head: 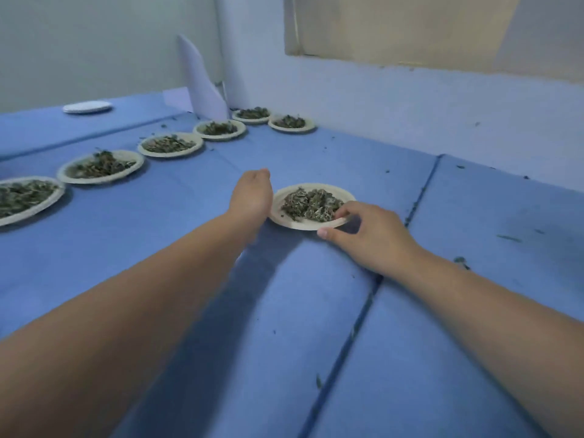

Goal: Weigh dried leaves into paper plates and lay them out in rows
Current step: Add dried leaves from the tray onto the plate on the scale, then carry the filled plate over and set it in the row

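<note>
Bare forearms (pixel 142 295); bare left grip (pixel 252 197), right grip (pixel 369 235)

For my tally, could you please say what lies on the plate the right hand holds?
Dried leaves lie heaped on the paper plate; the right hand covers part of its rim, the heap its middle.

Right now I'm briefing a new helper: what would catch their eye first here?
The paper plate of dried leaves at centre, its near rim pinched by the right hand, with the left hand at its left edge. Behind, a row of filled plates runs from the left edge to the far corner.
</note>
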